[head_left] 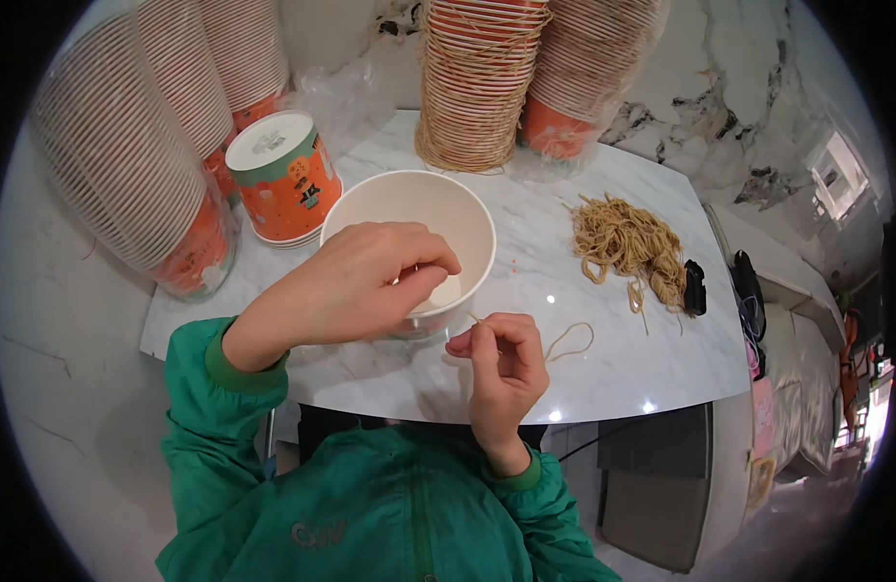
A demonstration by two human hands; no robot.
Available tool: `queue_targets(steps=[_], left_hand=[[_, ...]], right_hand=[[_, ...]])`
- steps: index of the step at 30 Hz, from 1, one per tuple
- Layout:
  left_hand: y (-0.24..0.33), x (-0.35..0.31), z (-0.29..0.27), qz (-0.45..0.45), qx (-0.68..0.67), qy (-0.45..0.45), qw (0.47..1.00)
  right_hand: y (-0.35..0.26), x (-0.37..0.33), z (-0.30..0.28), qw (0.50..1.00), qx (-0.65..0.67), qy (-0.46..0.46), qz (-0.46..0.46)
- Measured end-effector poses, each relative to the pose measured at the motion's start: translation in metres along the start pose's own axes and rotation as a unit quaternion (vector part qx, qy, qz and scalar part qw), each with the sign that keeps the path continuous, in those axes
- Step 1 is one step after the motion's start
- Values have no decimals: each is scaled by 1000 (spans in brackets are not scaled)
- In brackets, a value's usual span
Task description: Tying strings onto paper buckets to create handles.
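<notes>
A white paper bucket (477, 228) stands open end up at the table's near middle. My left hand (356, 281) reaches over its near left rim, with curled fingers and the thumb close together; whatever they may hold is hidden. Just right of the bucket's base, my right hand (506, 359) pinches a thin piece of tan twine (576, 350), whose loop lies on the table beyond the fingers. A short end pokes up at the fingertips. The twine's course around the bucket cannot be made out.
A loose heap of tan twine (623, 233) lies at right beside a small black object (695, 288). Lidded orange buckets (283, 179) stand at left. Tall nested bucket stacks (128, 145) rise back left; a twine-wrapped stack (477, 87) and a bagged stack (589, 58) stand behind.
</notes>
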State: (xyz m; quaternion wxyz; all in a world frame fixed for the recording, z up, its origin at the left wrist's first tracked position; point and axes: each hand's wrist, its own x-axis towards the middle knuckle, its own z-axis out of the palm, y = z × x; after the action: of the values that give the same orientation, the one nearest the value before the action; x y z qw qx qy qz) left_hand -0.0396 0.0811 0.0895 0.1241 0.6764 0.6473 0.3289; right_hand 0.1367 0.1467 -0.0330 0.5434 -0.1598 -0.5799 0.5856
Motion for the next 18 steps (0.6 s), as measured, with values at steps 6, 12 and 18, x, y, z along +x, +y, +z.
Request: queue_targets(steps=[6, 12, 18], left_hand=[[-3, 7, -4, -101, -59, -53, 992], [-8, 8, -9, -116, -61, -87, 988], [-5, 10, -12, -75, -59, -123, 988]], right_hand=[[9, 0, 3, 999, 39, 14, 7], [12, 1, 6, 1000, 14, 7, 0], [9, 2, 10, 1000, 21, 9, 2]])
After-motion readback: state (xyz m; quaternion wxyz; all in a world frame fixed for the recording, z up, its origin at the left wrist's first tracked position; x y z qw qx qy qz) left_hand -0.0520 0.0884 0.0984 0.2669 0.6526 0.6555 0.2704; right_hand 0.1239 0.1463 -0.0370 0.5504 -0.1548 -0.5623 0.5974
